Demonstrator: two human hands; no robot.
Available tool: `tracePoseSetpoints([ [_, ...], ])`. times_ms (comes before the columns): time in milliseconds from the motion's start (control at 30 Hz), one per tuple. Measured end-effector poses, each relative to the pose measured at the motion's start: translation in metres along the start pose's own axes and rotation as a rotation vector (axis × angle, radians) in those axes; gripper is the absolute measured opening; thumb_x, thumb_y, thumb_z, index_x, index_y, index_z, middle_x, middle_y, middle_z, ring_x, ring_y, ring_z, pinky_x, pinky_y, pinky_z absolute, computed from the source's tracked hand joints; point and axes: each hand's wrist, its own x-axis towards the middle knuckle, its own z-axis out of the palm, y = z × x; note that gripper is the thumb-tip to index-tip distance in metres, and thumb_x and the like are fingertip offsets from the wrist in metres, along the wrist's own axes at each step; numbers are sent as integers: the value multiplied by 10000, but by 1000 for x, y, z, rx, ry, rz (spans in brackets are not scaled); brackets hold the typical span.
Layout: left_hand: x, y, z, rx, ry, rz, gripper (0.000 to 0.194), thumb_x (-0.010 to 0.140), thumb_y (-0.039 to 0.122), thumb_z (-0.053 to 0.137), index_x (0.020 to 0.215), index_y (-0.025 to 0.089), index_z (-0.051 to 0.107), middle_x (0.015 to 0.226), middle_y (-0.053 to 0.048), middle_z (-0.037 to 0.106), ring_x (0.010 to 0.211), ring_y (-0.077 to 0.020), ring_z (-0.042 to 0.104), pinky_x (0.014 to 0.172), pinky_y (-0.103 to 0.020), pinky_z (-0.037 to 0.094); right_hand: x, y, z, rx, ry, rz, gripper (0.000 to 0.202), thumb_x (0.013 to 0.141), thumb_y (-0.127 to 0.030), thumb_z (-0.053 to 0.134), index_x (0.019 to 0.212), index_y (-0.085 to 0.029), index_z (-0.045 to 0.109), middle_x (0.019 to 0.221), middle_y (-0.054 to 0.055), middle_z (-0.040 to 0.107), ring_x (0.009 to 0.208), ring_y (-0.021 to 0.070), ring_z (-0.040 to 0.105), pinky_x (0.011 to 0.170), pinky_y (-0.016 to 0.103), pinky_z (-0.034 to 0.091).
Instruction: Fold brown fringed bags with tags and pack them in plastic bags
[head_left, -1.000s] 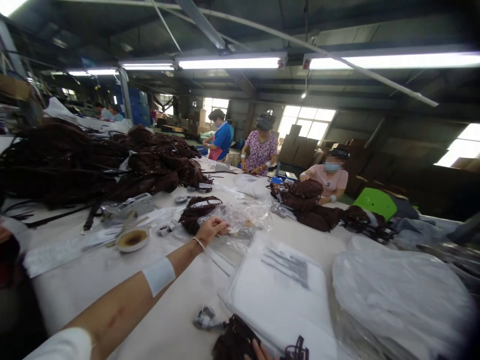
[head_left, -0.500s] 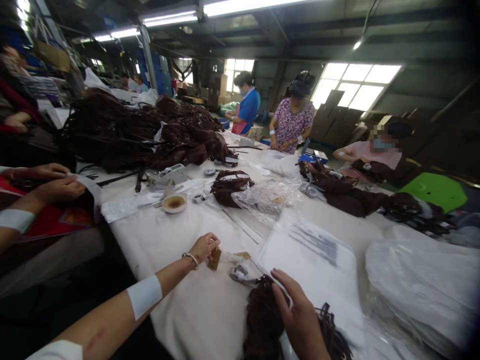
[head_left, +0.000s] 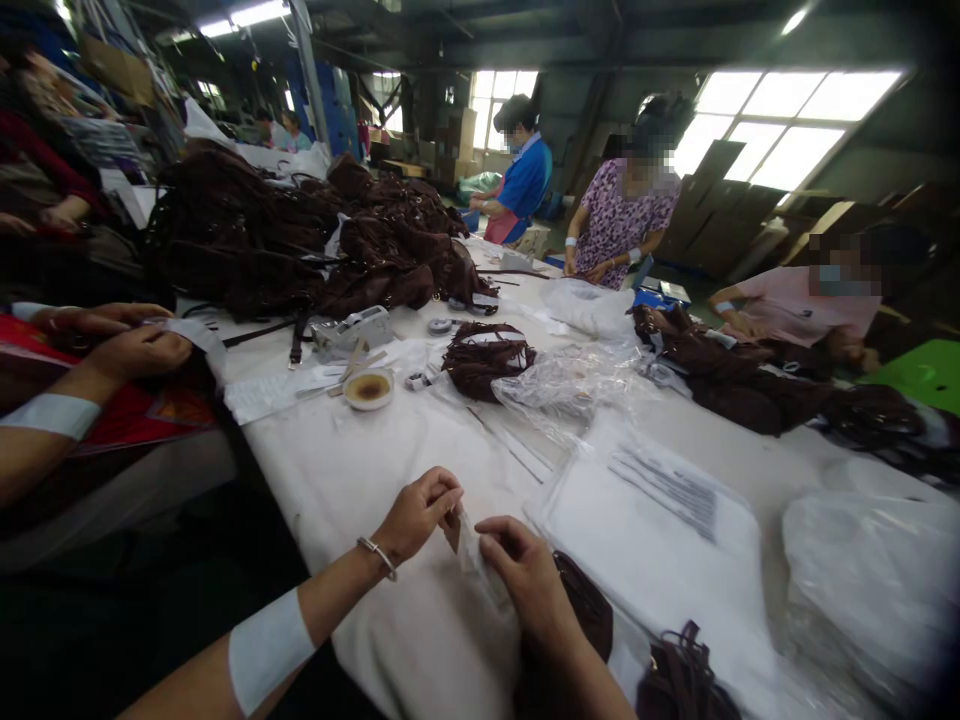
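My left hand (head_left: 420, 512) is pinched on a small pale translucent plastic bag (head_left: 474, 558) above the white table. A bit of brown shows under its fingertips, too small to make out. Close beside it, my right hand (head_left: 525, 568) pinches the bag's other edge between thumb and fingers. Partly hidden behind my right hand lies a dark brown leather bag (head_left: 586, 600). Another brown piece with thin straps (head_left: 686, 675) is at the bottom edge, to the right.
White printed plastic bags (head_left: 660, 540) are stacked right of my hands. A round dish with brown liquid (head_left: 368, 388) stands ahead, near a brown leather bundle (head_left: 484, 362). Brown bags are heaped (head_left: 300, 240) at the back left. A co-worker's hands (head_left: 135, 345) work at left; other people stand across.
My right hand has left the brown bag, moved towards my left hand and closed on the small plastic bag. The brown tag hanging from my left hand is now mostly hidden. The view has shifted.
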Motion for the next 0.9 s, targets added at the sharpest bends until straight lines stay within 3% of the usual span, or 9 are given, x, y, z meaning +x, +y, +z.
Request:
tracePoseSetpoints([
  [67, -9, 10, 3, -41, -36, 51, 191, 861, 367, 564, 849, 182, 519, 749, -12, 677, 687, -147, 630, 662, -260, 496, -12, -1, -6, 223, -87, 95, 408, 884, -485, 468, 1101, -166, 600, 762, 33, 654, 642, 157, 633, 653, 295, 479],
  [133, -19, 18, 7, -94, -68, 107, 161, 873, 332, 562, 853, 178, 522, 786, -24, 688, 747, -154, 638, 724, -274, 495, -22, 1, -13, 300, -40, 118, 499, 898, -518, 419, 1212, -149, 535, 729, 29, 649, 601, 154, 634, 665, 314, 492],
  [233, -32, 25, 14, -153, -112, 159, 145, 876, 306, 565, 853, 168, 532, 795, -38, 684, 745, -159, 636, 713, -279, 496, -34, 7, -23, 189, 138, 84, 506, 820, -489, 577, 1217, -177, 543, 904, 65, 684, 851, 199, 651, 856, 369, 482],
  [333, -44, 26, 22, -194, -134, 177, 135, 878, 295, 563, 857, 163, 544, 809, -47, 679, 741, -162, 630, 700, -280, 499, -50, 8, -22, 204, 87, 93, 495, 765, -437, 657, 1200, -224, 562, 1142, 75, 640, 1024, 226, 608, 926, 386, 463],
  [433, -57, 25, 31, -183, -147, 183, 128, 880, 297, 559, 867, 169, 559, 825, -48, 676, 760, -171, 633, 708, -288, 505, -69, 8, -15, 348, 34, 101, 549, 758, -416, 670, 1254, -229, 526, 1067, 68, 674, 961, 226, 636, 853, 377, 507],
  [500, -67, 26, 36, -127, -164, 214, 116, 880, 286, 558, 876, 173, 585, 848, -54, 672, 798, -180, 635, 743, -300, 508, -83, 8, -11, 346, 112, 94, 532, 750, -406, 684, 1232, -222, 556, 993, 59, 695, 912, 217, 647, 828, 360, 515],
  [667, -85, 27, 47, 86, -221, 294, 113, 889, 257, 538, 902, 198, 634, 892, -57, 662, 872, -186, 624, 813, -303, 499, -113, 10, -20, 123, 262, 149, 293, 781, -433, 644, 954, -206, 710, 821, 47, 721, 763, 198, 659, 722, 310, 523],
  [800, -86, 25, 56, 314, -269, 356, 111, 884, 298, 561, 927, 211, 614, 868, -42, 639, 821, -168, 603, 788, -283, 492, -131, 1, -33, -59, 311, 90, 259, 821, -420, 602, 946, -220, 707, 794, 39, 726, 756, 201, 671, 726, 311, 522],
  [900, -82, 24, 61, 517, -347, 467, 267, 841, 358, 626, 1050, 198, 585, 875, -54, 614, 812, -179, 569, 789, -299, 475, -139, -8, -40, -80, 355, 39, 280, 846, -437, 565, 958, -210, 685, 796, 46, 724, 770, 203, 679, 738, 308, 524],
])
